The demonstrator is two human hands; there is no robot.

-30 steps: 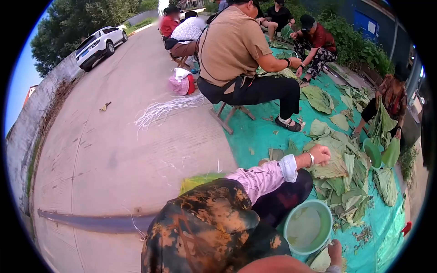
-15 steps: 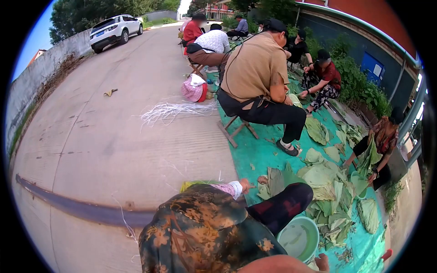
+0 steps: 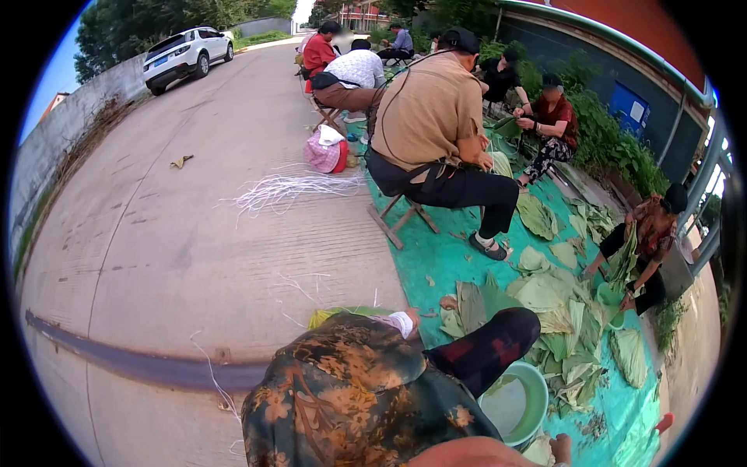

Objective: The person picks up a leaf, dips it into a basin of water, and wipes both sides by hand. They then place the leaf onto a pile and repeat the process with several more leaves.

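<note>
Over on the green sheet (image 3: 424,261), a person in a tan shirt (image 3: 428,113) sits on a folding stool (image 3: 401,220), with the heap of big leaves (image 3: 545,293) spread nearby and the green basin (image 3: 538,389) just beside it. Low by the basin, the right hand (image 3: 560,447) is next to a pale leaf (image 3: 538,450), while the left hand (image 3: 413,315) pokes out past the dark knee (image 3: 498,338); I can't tell how open either is, or whether they're gripping anything

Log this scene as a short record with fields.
Surface: green sheet beside pavement
Leaves: loose heap, right of the wearer's knee
Basin: light green, next to the heap
Left hand: near the sheet's edge, mostly hidden
Right hand: by a pale leaf; grip unclear
White strands: spread on the pavement
Co-workers: several, seated
</note>
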